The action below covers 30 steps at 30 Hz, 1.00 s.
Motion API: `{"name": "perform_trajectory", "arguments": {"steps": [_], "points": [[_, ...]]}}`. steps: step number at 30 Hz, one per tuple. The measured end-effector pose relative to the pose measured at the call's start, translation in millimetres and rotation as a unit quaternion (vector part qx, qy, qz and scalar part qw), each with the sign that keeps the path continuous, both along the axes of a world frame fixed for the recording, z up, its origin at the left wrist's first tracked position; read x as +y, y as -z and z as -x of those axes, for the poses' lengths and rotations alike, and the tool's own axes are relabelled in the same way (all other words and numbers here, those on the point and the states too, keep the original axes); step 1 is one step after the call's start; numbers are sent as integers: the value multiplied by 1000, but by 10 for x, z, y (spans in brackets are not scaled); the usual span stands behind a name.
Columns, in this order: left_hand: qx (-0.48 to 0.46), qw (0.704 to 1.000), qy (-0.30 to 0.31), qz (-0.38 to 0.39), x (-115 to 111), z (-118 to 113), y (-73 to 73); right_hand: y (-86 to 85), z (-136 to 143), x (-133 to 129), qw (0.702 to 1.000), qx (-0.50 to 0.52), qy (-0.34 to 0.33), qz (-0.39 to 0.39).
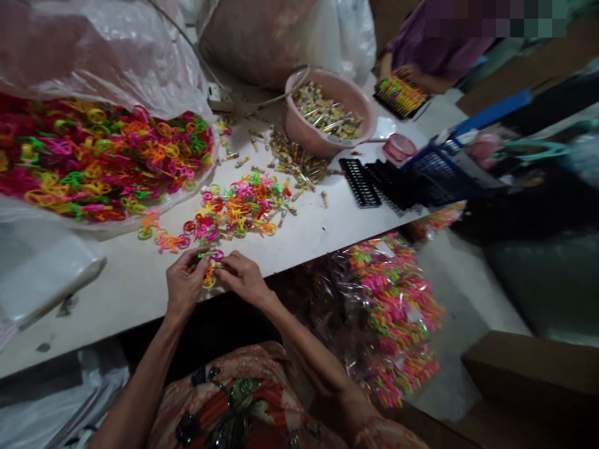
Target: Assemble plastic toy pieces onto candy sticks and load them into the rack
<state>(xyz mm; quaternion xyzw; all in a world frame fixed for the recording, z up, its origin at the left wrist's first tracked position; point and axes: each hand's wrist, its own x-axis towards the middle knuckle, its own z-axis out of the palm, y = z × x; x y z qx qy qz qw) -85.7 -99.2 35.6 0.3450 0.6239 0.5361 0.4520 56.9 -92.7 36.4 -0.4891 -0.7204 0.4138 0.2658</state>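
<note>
Probably lots left: open bag (pixel 116 59) on tabletop's (pixel 304 243) back left, left hand (pixel 186 279) pinching plastic piece (pixel 216 254) at front edge, loose pile (pixel 241 206) behind, right hand (pixel 244 277) pinching maybe a tube (pixel 218 265), tube-filled basin (pixel 306 132) near back edge, bagged lots (pixel 400 305) below likely done

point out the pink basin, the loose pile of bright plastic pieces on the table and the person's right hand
Pink basin (pixel 299 128): head view, on its outer wall
Pile of bright plastic pieces (pixel 243 207): head view, middle of the pile
Right hand (pixel 246 279): head view, back of the hand
</note>
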Motion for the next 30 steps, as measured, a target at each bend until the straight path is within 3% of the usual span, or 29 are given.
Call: {"name": "perform_trajectory", "arguments": {"steps": [3, 7, 13, 19, 26, 30], "points": [[-19, 999, -29, -20, 12, -88, 25, -50, 28, -23, 976, -194, -24, -91], [-36, 999, -27, -18, 40, -131, -23, -89, 55, -40, 954, -271, -40, -119], [-51, 998, 23, 23, 9, -95, -100, -41, 77, -72, 966, -226, -16, -121], [-40, 999, 21, -8, -12, -70, -80, -76, 53, -102, 989, -93, -40, -103], [-27, 1000, -1, -16, -36, -65, -19, -43, 71, -112, 992, -40, -57, -107], [31, 998, 52, -11, -19, -64, -62, -5, 59, -120, 993, -38, -62, -93]]}}
